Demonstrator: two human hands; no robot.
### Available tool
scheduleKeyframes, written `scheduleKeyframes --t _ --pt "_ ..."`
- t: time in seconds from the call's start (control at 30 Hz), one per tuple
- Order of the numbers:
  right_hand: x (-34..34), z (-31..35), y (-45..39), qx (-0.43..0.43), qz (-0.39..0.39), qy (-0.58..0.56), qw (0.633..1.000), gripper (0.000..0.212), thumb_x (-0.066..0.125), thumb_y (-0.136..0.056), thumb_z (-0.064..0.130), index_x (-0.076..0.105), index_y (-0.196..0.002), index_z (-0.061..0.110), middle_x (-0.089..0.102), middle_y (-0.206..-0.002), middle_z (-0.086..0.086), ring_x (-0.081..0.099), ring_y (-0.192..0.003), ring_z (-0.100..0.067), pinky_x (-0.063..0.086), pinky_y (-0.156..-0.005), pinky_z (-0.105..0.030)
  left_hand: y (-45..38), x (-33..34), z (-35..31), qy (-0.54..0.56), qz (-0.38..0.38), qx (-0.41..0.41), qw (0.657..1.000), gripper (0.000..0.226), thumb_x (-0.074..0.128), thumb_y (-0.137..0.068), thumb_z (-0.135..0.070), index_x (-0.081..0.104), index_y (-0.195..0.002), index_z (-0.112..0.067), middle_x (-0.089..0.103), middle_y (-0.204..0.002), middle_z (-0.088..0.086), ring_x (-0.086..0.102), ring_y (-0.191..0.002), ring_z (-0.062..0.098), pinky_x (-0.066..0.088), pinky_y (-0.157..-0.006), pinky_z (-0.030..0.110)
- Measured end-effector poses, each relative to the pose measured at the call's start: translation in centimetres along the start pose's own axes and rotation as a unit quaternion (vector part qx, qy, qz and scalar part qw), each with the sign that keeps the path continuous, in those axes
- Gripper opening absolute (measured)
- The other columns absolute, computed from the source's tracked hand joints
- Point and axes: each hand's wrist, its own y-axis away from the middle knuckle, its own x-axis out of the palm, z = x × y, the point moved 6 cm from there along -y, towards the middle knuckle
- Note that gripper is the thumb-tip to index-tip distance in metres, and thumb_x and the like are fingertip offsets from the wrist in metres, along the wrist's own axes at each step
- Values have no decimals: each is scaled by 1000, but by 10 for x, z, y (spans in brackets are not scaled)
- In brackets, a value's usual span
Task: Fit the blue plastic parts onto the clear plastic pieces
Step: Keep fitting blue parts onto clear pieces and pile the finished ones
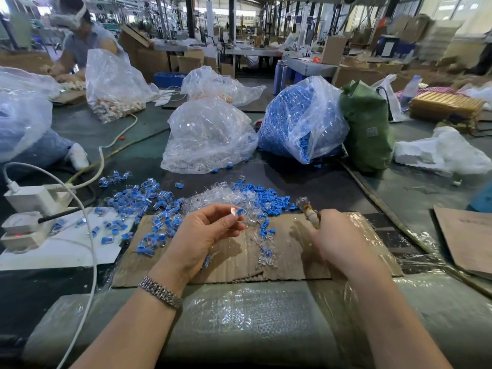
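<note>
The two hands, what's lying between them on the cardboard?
In the head view, between the left hand and right hand, loose clear plastic pieces and a few blue plastic parts lie on the cardboard.

Loose parts [149,201] on table, bags [207,134] behind

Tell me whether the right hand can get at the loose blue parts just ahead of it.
Probably not yet: the right hand grips a small tool, so its grip is taken. Nothing blocks the way to the loose blue parts.
</note>
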Motion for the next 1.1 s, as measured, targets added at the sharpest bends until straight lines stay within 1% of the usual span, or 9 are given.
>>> scheduleKeyframes --t 0.1,0.17,0.23,0.33,0.47,0.6,0.8,0.9,1.1 --pt "-1 21 9 -75 114 -83 987 33 60 -97 21 49 -66 16 52 -60 2 46 -49 -12 37 -46 -25 0 -1 -2 28 -9 -3 1000 27 74 -80 -11 75 -106 -5 74 -111 21 73 -101 29 61 -83 29" --pt "4 39 20 -113 199 -100 968 29 58 -99 21 54 -71 12 59 -68 -3 53 -55 -10 50 -59 -22 1 -1 -4 54 -14 -5 998 22 73 -81 -10 78 -102 -7 74 -112 20 73 -102 28 60 -82 28" --pt "9 52 28 -127 245 -129 953 22 57 -101 18 60 -83 5 66 -81 -10 63 -73 -19 57 -85 -41 1 -1 -5 64 -16 -2 998 21 72 -80 -10 79 -100 -9 74 -112 20 72 -103 26 60 -81 27" --pt "11 67 38 -126 282 -193 931 16 56 -102 16 61 -91 5 71 -89 -12 71 -89 -31 59 -90 -49 2 1 -6 52 -12 0 999 22 75 -77 -12 80 -99 -12 74 -114 18 72 -105 24 60 -83 27" --pt "14 76 43 -128 295 -201 925 20 55 -103 19 62 -99 1 73 -98 -17 72 -98 -34 58 -92 -50 2 3 -6 34 -3 1 999 25 77 -75 -16 80 -100 -14 75 -113 14 72 -102 21 60 -86 29" --pt "18 80 46 -142 294 -198 924 20 56 -102 22 61 -88 10 75 -94 -17 73 -92 -32 58 -91 -52 3 3 -6 26 2 -5 1000 30 81 -70 -24 81 -99 -18 77 -103 9 71 -92 21 62 -85 37" --pt "24 80 44 -133 293 -198 926 23 55 -103 27 60 -85 13 77 -92 -13 75 -88 -28 57 -92 -53 3 2 -4 -2 -16 4 1000 38 84 -69 -28 80 -105 -16 75 -112 17 67 -105 37 51 -101 57" --pt "27 81 45 -129 293 -216 922 27 54 -104 27 57 -81 14 74 -81 -9 74 -79 -27 58 -90 -53 3 0 -1 -16 -24 5 1000 39 85 -70 -29 79 -106 -15 73 -115 21 60 -118 51 47 -103 66" --pt "33 84 48 -122 271 -211 931 41 49 -104 46 52 -77 14 56 -74 -9 57 -66 -25 56 -85 -55 4 4 -2 -37 -21 10 999 40 86 -68 -32 79 -102 -12 74 -111 21 62 -116 50 52 -100 60"
